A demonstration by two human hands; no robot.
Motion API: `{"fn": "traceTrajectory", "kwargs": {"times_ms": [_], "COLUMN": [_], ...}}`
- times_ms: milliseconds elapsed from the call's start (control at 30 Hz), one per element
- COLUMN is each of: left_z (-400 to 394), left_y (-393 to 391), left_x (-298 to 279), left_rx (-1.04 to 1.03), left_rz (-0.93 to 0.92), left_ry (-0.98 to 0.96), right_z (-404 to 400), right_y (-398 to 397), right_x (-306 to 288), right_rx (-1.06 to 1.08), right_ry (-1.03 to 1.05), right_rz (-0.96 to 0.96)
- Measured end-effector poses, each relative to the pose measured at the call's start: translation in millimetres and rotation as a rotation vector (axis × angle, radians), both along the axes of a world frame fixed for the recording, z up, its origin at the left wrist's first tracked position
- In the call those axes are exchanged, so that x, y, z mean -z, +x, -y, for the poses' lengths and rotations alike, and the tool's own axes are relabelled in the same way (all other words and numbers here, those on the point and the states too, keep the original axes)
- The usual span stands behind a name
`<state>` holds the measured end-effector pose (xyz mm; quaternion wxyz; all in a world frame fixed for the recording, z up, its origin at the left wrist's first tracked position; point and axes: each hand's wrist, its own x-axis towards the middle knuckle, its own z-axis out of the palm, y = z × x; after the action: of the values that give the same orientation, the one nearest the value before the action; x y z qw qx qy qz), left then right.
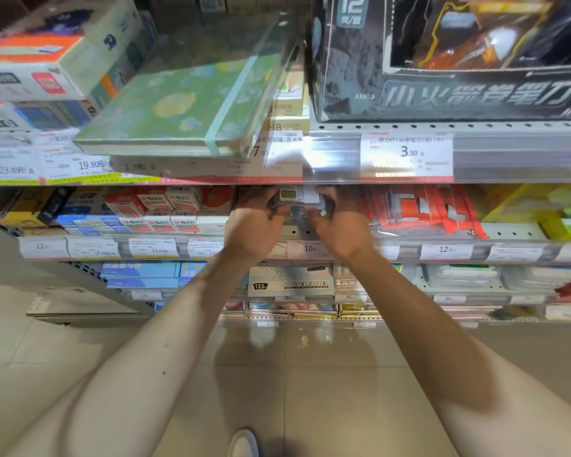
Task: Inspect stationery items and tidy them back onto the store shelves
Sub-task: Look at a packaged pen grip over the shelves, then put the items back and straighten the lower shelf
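- Nearest, a pale shoe (pixel 243 443) stands on the tiled floor (pixel 80 341), with bare tiles between it and the shelves.
- Both forearms reach up and forward, well apart low down, drawing near at the wrists.
- The left hand (pixel 254 225) and right hand (pixel 337 225) each curl round an end of a small packet (pixel 297 197), held between them.
- The packet sits just under the front edge of the upper shelf (pixel 475 173), above the lower shelf's price rail (pixel 310 250).
- Red packets (pixel 422 209) lie just to the right; red-and-white boxes (pixel 165 206) to the left.
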<state>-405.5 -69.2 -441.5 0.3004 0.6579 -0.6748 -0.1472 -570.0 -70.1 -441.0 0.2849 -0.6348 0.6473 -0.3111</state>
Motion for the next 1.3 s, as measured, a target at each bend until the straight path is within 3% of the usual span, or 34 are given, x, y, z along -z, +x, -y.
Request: {"fn": "traceTrajectory", "kwargs": {"times_ms": [233, 300, 433, 567, 800, 967, 1300], "left_z": [-35, -59, -120, -175, -235, -238, -196], "left_y": [1, -3, -11, -15, 8, 40, 151], "left_x": [-22, -34, -59, -96, -144, -168, -205], "left_rx": [0.002, -0.033, -0.074, -0.097, -0.134, -0.119, 0.117], "left_rz": [-0.124, -0.225, -0.142, -0.178, -0.44, -0.466, -0.549], "left_ry": [-0.041, 0.007, 0.13, 0.303, 0.357, 0.327, 0.24], "right_z": [-32, -54, -114, -169, -225, -232, -216], "right_y": [-9, -16, -28, -39, -30, -4, 87], "right_x": [-20, -26, -41, -76, -123, -145, -190], "right_rx": [-0.018, -0.013, -0.023, -0.031, -0.01, 0.022, 0.211], "right_ry": [-0.03, -0.026, 0.05, 0.089, 0.115, 0.104, -0.016], "right_rz": [-0.011, 0.011, 0.007, -0.068, 0.066, 0.096, 0.011]}}
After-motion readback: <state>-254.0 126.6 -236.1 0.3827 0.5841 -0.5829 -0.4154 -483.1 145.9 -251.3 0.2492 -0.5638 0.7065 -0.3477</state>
